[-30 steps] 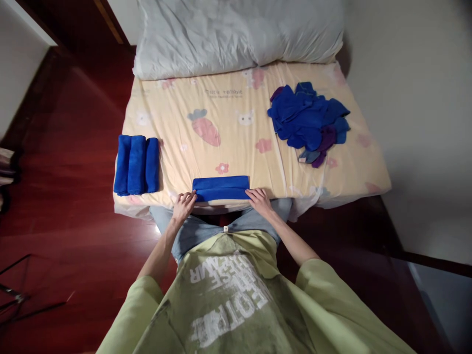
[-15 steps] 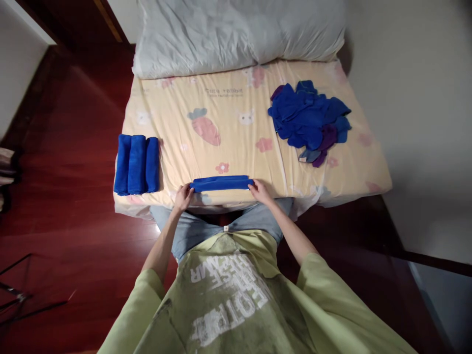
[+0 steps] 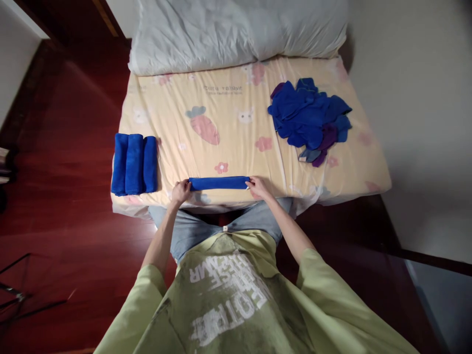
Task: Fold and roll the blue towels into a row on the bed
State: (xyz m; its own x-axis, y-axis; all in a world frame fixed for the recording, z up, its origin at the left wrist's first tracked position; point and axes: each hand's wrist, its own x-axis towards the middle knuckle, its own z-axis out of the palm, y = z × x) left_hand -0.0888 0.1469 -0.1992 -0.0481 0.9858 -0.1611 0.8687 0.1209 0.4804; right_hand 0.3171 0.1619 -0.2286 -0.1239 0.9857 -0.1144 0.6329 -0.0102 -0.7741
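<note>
A blue towel [image 3: 220, 183], folded into a narrow strip, lies along the front edge of the bed. My left hand [image 3: 181, 191] is closed on its left end, fingers pinching the corner. At the opposite end my right hand [image 3: 257, 188] pinches the towel, and a small white tag shows beside the fingertips. To the left, three rolled or folded blue towels [image 3: 134, 163] lie side by side. A loose heap of blue and purple cloths [image 3: 309, 118] is on the right part of the bed.
The bed [image 3: 167, 113] has a pale yellow sheet with carrot and rabbit prints. A large grey-white bundle, perhaps bedding [image 3: 236, 34], lies across its far end. A wall [image 3: 413, 123] rises on the right. Thin black stand legs [image 3: 22, 297] are on the floor at lower left.
The towel's far flap has come over toward me, so two parallel bands now look like one flat strip. Both hands stay at its ends. The view has shifted slightly.
</note>
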